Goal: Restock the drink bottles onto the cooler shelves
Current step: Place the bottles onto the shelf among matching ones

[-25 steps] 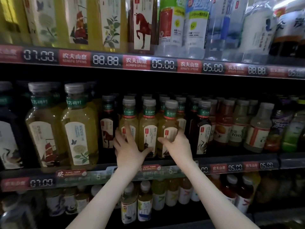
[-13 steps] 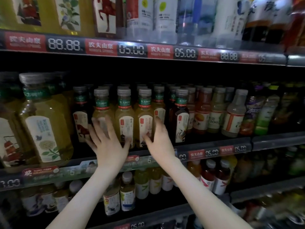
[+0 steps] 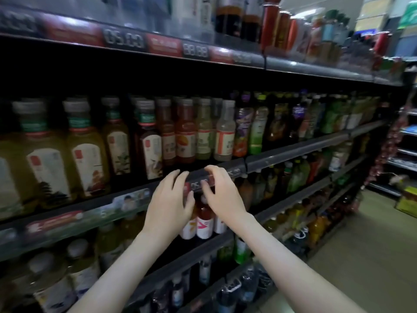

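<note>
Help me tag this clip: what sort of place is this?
Probably a shop's drinks aisle: long dark metal shelves packed with labelled plastic drink bottles, digital price tags on their edges.

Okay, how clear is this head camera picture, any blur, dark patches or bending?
Head view: motion blur smears the top price strip and the nearest tea bottles; the left hand and right hand are sharper; deep shadow sits under the top shelf; the wide lens curves the shelf rails; the aisle floor at right is better lit.
</note>
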A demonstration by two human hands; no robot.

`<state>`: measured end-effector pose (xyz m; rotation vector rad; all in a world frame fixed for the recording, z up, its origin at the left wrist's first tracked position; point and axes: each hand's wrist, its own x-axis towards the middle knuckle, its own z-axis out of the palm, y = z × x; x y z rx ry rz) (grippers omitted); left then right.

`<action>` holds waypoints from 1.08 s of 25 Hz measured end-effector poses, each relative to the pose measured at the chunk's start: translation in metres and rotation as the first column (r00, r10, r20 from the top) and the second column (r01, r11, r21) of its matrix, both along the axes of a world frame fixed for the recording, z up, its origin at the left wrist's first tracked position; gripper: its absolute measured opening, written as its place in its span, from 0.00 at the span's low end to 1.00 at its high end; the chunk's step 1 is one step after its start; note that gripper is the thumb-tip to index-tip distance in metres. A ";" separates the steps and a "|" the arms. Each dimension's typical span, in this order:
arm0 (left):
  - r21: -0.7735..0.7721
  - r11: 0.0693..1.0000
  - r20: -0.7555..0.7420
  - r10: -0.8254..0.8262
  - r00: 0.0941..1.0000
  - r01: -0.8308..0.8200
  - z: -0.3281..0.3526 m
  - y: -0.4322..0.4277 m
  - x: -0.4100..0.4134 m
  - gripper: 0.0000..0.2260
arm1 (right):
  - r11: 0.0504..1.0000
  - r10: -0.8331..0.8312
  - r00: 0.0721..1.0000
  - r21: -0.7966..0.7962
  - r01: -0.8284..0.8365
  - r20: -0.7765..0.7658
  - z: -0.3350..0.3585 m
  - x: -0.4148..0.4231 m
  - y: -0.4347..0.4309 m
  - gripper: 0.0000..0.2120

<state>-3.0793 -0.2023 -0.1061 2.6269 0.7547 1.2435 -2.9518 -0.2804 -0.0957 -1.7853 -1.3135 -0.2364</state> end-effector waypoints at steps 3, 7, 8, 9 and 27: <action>-0.030 0.997 -0.028 -0.066 0.997 0.065 -0.001 -0.035 0.043 0.22 | 0.997 -0.076 0.997 0.004 0.076 -0.021 0.002 0.047 -0.046 0.18; -0.057 0.991 -0.043 -0.126 0.991 0.124 0.000 -0.088 0.118 0.24 | 0.992 -0.123 0.992 0.008 0.123 -0.010 0.008 0.127 -0.115 0.19; -0.059 0.990 -0.040 -0.129 0.991 0.127 -0.001 -0.103 0.141 0.24 | 0.991 -0.133 0.991 0.006 0.133 -0.009 0.009 0.152 -0.134 0.20; -0.058 0.990 -0.038 -0.132 0.991 0.130 -0.004 -0.119 0.165 0.24 | 0.991 -0.137 0.990 0.001 0.137 -0.012 0.009 0.177 -0.153 0.20; -0.066 0.992 -0.140 0.100 0.985 -0.110 0.027 -0.187 0.518 0.27 | 0.990 0.019 0.980 -0.134 -0.046 -0.198 0.036 0.545 -0.255 0.36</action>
